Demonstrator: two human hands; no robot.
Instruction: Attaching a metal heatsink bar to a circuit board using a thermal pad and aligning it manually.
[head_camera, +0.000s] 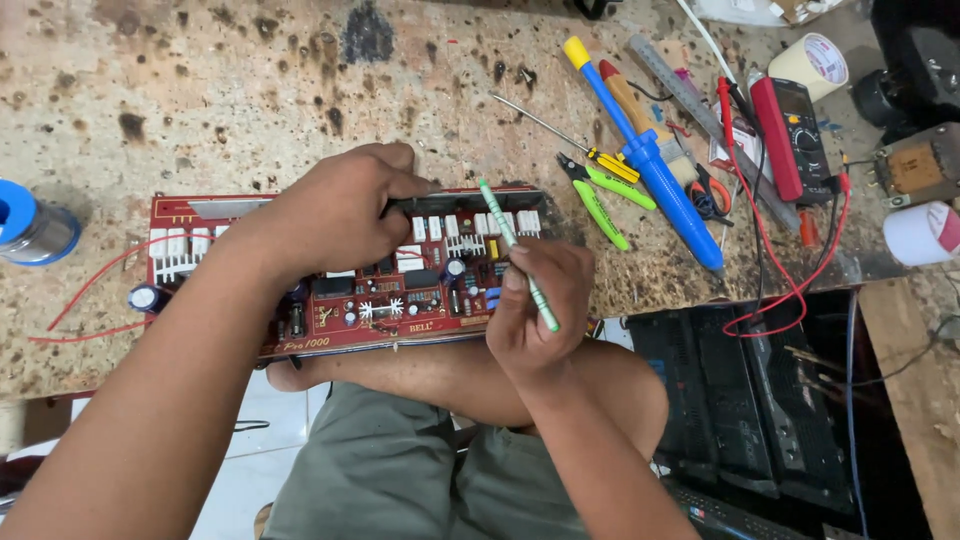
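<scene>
One red circuit board lies at the near edge of the spotty workbench in my head view. My left hand is closed on its back edge. My right hand pinches one thin green tool over the parts. I think the board is stiff, light and easy to break, so hold its edges.

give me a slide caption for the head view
Left hand steadies a red circuit board on a stained workbench while the right hand holds a thin green-and-white tool over it.
</scene>
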